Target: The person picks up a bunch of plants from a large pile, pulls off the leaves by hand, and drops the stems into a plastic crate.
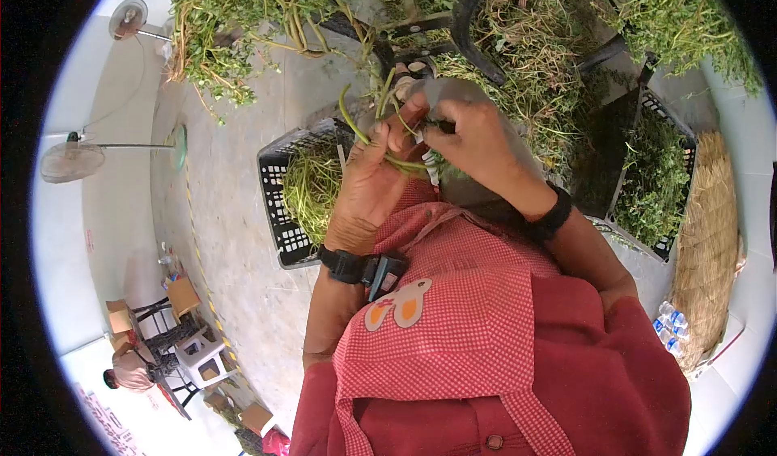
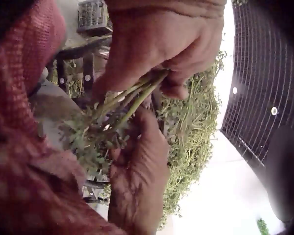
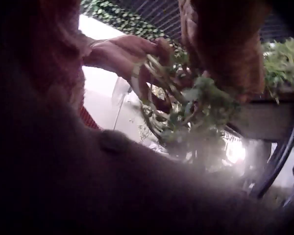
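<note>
My left hand holds several leafy green stems between thumb and fingers, their cut ends poking up past it. Close beside it, my right hand pinches the same stems, its fingertips curled in toward the left ones. In the left wrist view, the stems run down from the left hand to small leaves, where the right hand has its fingers. Loose leaves hang below the right hand in the right wrist view, partly blurred by glare.
A black crate of trimmed stems stands below my left hand. Heaped greens lie ahead, with more greens at the upper left. At right are a second crate and a straw roll. A person sits far left.
</note>
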`<action>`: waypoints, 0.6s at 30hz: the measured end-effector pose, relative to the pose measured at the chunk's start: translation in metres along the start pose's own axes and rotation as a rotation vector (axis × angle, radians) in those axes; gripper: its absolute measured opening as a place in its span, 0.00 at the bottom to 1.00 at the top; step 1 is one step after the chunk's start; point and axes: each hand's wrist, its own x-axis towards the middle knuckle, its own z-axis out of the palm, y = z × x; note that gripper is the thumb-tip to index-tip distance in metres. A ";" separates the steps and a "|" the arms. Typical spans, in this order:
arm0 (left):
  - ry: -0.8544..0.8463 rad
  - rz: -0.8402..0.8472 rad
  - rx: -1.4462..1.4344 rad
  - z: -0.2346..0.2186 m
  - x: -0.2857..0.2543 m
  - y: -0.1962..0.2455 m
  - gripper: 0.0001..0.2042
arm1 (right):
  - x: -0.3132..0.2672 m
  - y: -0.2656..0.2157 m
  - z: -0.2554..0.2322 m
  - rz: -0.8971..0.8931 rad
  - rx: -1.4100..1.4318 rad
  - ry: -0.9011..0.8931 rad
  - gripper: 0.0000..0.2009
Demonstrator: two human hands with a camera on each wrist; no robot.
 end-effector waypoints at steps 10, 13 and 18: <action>-0.084 0.065 -0.107 0.002 0.000 0.012 0.16 | 0.010 0.032 -0.049 0.416 1.184 -0.343 0.11; -0.090 0.063 -0.194 0.005 -0.001 0.014 0.17 | 0.004 0.014 -0.029 -0.056 0.575 -0.180 0.13; -0.103 0.089 -0.108 0.006 -0.001 0.016 0.16 | -0.010 -0.009 -0.015 -0.144 0.167 -0.297 0.15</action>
